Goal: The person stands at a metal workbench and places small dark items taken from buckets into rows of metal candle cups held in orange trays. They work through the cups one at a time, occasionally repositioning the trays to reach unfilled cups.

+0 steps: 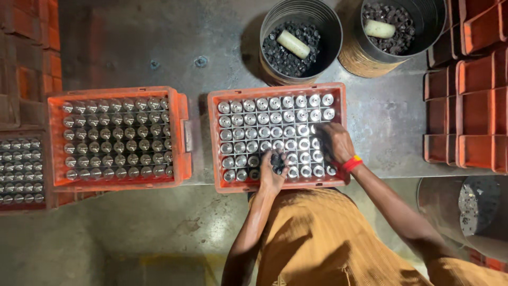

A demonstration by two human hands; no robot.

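The person stands at the counter over an orange plastic crate divided into a grid of cells, each holding an upright silver metal cylinder. The left hand, at the crate's 6 o'clock edge, is cupped and closed around a clutch of small dark ring-shaped parts. The right hand, a red and yellow band at its wrist, rests at about 4 o'clock in the crate, fingers curled down onto the cylinder tops; whether it pinches a part I cannot tell.

At 12 o'clock beyond the crate stands a round metal bucket of the same dark parts with a pale cylindrical piece lying on them; a second bucket like it sits at 1 o'clock. A second filled orange crate lies at 9 o'clock, and stacked empty orange bins at 3 o'clock.

To do this well, I judge the left hand should stay level and close beside the working cells so nothing spills, while the right works row by row, seating each piece squarely on one cylinder so no cell is skipped or doubled.
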